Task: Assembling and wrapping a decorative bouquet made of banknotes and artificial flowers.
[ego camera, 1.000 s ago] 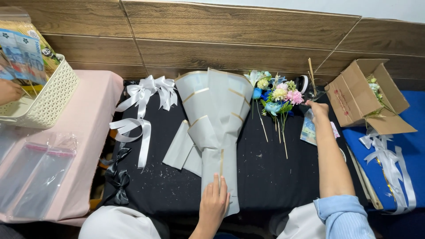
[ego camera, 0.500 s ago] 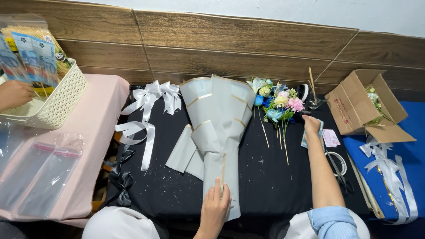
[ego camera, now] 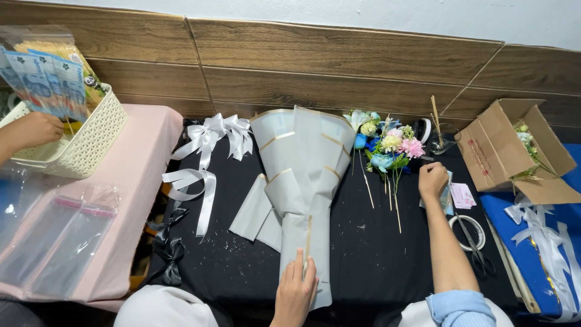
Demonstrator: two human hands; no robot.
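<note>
The left hand lay flat, fingers open, on the stem of the grey paper cone on the black cloth. The right hand closed over small cards beside the flowers.

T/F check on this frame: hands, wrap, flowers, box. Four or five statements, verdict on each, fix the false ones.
1. The left hand rests on the lower end of the grey bouquet wrap. True.
2. The right hand holds the scissors. False: the scissors lie on the black cloth, apart from it.
3. The artificial flowers lie to the right of the wrap. True.
4. The cardboard box is closed. False: its flaps are open.
5. The white ribbon bow lies inside the white basket. False: it lies on the black cloth.
</note>
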